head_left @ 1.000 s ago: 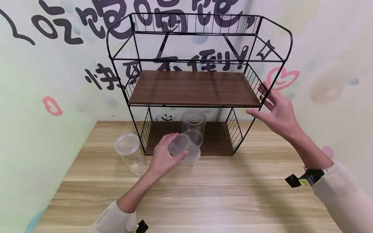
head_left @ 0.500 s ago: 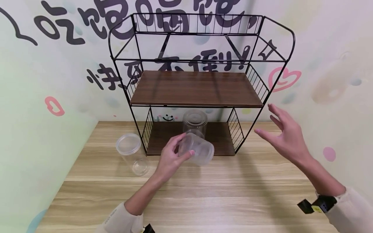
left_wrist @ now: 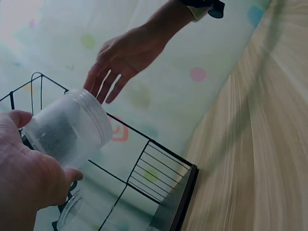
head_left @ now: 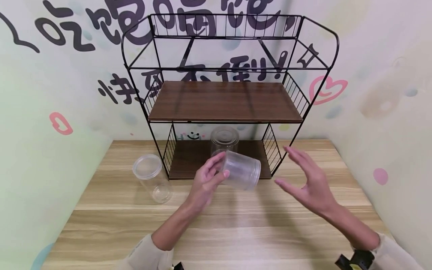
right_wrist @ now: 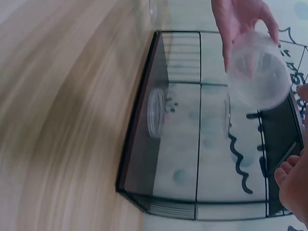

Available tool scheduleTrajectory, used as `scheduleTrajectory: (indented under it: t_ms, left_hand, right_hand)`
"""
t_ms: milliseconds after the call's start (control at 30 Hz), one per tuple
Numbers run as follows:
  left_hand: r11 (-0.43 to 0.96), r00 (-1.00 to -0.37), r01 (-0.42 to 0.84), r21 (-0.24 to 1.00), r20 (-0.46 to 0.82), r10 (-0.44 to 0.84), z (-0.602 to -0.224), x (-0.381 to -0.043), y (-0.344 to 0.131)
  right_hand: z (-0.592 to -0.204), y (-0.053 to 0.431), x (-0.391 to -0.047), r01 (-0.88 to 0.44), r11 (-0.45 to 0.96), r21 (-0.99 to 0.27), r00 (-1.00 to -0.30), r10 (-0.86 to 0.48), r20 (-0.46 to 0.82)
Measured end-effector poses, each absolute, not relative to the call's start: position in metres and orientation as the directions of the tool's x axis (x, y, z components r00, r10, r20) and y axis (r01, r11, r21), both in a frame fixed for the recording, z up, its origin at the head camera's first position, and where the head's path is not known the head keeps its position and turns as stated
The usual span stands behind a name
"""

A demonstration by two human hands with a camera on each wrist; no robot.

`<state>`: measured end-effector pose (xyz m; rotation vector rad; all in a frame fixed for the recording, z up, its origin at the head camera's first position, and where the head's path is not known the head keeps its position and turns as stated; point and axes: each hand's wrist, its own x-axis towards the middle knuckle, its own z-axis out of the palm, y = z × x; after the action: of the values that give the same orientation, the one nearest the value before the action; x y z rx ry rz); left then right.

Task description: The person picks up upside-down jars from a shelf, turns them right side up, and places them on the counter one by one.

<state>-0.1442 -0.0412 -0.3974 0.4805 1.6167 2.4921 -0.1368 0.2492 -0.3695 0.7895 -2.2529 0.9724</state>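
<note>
My left hand [head_left: 206, 183] grips a clear plastic jar [head_left: 241, 170] by one end, in front of the lower shelf. The jar lies tilted on its side in the air, its ridged end turned right. In the left wrist view, thumb and fingers clasp the jar [left_wrist: 72, 126]. To the right, my right hand [head_left: 310, 183] is apart from it, fingers spread with nothing between them. A second clear jar [head_left: 224, 140] stands on the lower shelf, partly hidden behind my left hand. Left of the rack, a taller clear jar [head_left: 152, 178] stands on the table.
A black wire rack [head_left: 225, 122] with a brown upper shelf [head_left: 224, 101] and brown lower shelf [head_left: 182, 161] stands against the wall. The wooden table [head_left: 256, 240] extends in front. Walls close in at left and right.
My left hand has moved slightly right and swung the jar round so its ridged end faces right. My right hand has left the rack's right side and come down and inward toward the jar.
</note>
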Motion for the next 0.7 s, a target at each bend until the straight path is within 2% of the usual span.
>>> scheduleTrajectory:
  t_ms: [100,333,567,700]
  left_hand:
    - [-0.489,-0.937,0.023,0.872,0.189,0.294,-0.395,-0.142,-0.037]
    - [-0.555,-0.932,0.022,0.832,0.217,0.289,-0.394,-0.139,-0.029]
    - [-0.601,-0.937,0.054,0.797,0.249,0.246,-0.396,-0.135,-0.02]
    - [-0.606,-0.934,0.058,0.794,0.257,0.248,-0.398,-0.132,-0.018]
  right_hand:
    - [-0.368,0.233,-0.13,-0.724,0.485,-0.491,-0.671,-0.331,0.663]
    - [-0.357,0.202,-0.123,-0.784,0.268,-0.56,-0.62,-0.359,0.697]
    - [-0.363,0.189,-0.126,-0.754,0.062,-0.654,-0.636,-0.312,0.705]
    - [-0.369,0.188,-0.128,-0.734,0.026,-0.679,-0.657,-0.284,0.698]
